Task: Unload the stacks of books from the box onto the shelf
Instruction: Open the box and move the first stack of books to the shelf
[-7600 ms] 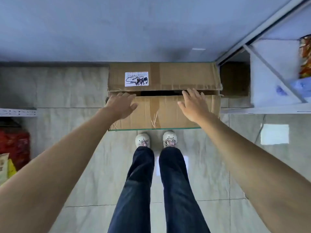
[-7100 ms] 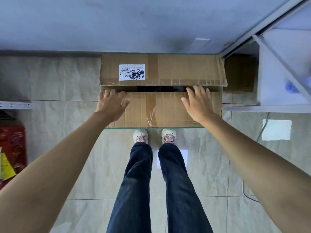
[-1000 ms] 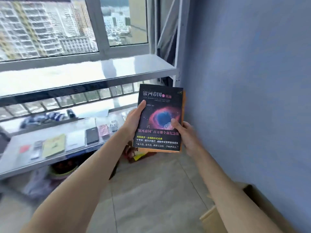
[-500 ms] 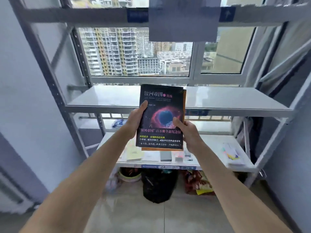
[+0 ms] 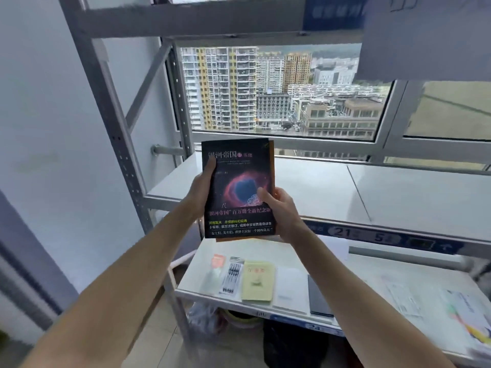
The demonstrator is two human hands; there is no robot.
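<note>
I hold a small stack of books (image 5: pixel 237 166) upright in front of me; the top one has a black cover with a red nebula, and an orange edge shows behind it. My left hand (image 5: pixel 201 191) grips the stack's left edge, thumb on the cover. My right hand (image 5: pixel 283 212) grips the lower right edge. The stack is in the air in front of the white middle shelf (image 5: pixel 318 189) of a grey metal rack, near its left end. The box is out of view.
The rack's upright post (image 5: pixel 117 144) stands left of the books. The lower shelf (image 5: pixel 353 282) carries a yellow notebook (image 5: pixel 258 284), a pen pack (image 5: pixel 231 278), a black tablet (image 5: pixel 318 296) and papers. Bags sit under it. A window is behind the rack.
Over the earlier frames I went from the closed box on the floor to holding the books. Since half a second ago I am closer to the rack's left end, books still held.
</note>
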